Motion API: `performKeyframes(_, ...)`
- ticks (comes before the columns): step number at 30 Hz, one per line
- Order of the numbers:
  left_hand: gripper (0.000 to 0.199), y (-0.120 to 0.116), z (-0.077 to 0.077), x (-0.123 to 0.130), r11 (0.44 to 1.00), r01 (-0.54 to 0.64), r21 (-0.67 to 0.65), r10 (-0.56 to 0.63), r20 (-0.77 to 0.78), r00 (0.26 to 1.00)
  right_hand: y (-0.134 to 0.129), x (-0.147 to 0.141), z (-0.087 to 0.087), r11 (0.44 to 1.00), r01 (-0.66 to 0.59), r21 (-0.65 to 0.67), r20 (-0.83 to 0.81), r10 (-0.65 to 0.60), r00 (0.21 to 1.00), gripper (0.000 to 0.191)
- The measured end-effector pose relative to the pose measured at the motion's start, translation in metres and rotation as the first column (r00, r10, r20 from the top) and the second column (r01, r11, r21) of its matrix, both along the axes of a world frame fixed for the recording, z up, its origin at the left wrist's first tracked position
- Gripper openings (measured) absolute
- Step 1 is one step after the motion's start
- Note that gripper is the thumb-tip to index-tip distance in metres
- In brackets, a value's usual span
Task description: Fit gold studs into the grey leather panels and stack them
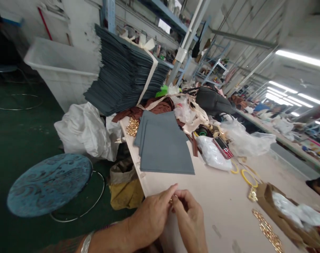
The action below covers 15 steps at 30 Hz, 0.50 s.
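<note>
Over the near edge of the pale table, my left hand [156, 214] and my right hand [190, 218] meet at the fingertips. Between them shows a tiny gold piece [171, 201], mostly hidden by the fingers. The right thumb and fingers pinch it; the left fingers press close against it from the other side. Beyond the hands lie flat grey sheets [164, 147], overlapping one another. A pile of small gold pieces [133, 127] sits at the table's left edge beside the sheets.
A tall stack of dark sheets [123, 66] stands at the back. On the right are a red phone [222, 147], a yellow ring [249, 178], a gold chain [268, 230] and an open cardboard box [278, 214]. A blue round stool [50, 184] stands left.
</note>
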<state>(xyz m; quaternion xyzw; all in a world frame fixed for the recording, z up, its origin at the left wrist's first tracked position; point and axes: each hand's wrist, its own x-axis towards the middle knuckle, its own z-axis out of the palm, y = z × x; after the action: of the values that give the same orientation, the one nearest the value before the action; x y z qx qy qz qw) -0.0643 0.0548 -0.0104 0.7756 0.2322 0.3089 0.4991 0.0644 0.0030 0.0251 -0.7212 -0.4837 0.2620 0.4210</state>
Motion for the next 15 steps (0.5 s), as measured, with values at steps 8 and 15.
performKeyframes(8, 0.041, 0.013, -0.002, -0.045, 0.833, -0.264, -0.486, 0.265, -0.067, 0.962, 0.111, 0.014, -0.01, 0.956, -0.249, 0.153, 0.606, 0.108, 0.788, 0.022)
performKeyframes(15, 0.05, 0.011, -0.026, -0.073, 0.766, -0.259, -0.588, 0.246, -0.103, 0.964, 0.088, 0.024, -0.012, 0.926, -0.368, -0.081, 0.674, 0.323, 0.665, 0.026)
